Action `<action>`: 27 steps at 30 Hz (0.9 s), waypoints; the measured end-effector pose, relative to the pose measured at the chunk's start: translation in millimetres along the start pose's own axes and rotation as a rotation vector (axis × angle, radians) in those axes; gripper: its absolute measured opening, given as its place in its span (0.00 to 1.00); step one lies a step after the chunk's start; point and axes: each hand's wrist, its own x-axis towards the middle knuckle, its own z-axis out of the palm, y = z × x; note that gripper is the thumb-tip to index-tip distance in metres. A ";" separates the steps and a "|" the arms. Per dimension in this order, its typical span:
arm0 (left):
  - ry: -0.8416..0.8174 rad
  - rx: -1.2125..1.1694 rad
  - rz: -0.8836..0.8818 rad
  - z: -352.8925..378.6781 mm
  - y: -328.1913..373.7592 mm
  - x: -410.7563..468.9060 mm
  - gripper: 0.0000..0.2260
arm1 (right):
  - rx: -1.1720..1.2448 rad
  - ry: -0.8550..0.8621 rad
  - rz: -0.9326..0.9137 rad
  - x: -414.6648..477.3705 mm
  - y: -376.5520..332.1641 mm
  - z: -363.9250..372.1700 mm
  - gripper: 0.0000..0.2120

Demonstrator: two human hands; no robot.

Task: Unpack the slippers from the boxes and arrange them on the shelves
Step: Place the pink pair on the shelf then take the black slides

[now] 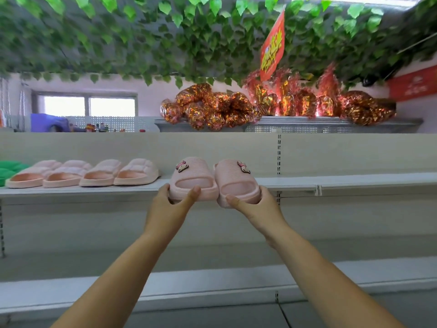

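Note:
Two pale pink slippers with small bear charms sit at the front edge of the upper white shelf [354, 182]. My left hand [172, 201] grips the heel of the left slipper [192, 177], thumb on its top rim. My right hand [256, 201] grips the heel of the right slipper [236, 181], which tilts slightly and overhangs the shelf edge. The two slippers touch side by side.
Several peach ridged slippers [82, 174] line the same shelf to the left, with a green slipper [9, 171] at the far left. A lower white shelf [212, 282] runs below my arms. Red-gold foil packs [272, 105] lie on the top shelf under hanging green leaves.

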 end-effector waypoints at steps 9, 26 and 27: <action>0.079 0.414 0.139 -2.4 -14.3 52.1 0.29 | -0.595 0.122 -0.009 42.7 -18.2 35.6 0.49; -0.016 0.815 0.143 9.8 -36.6 120.1 0.30 | -0.896 -0.017 -0.160 109.5 -3.3 55.1 0.37; -0.017 0.816 0.147 9.5 -37.7 123.2 0.30 | -0.901 -0.032 -0.159 112.3 -4.0 55.2 0.37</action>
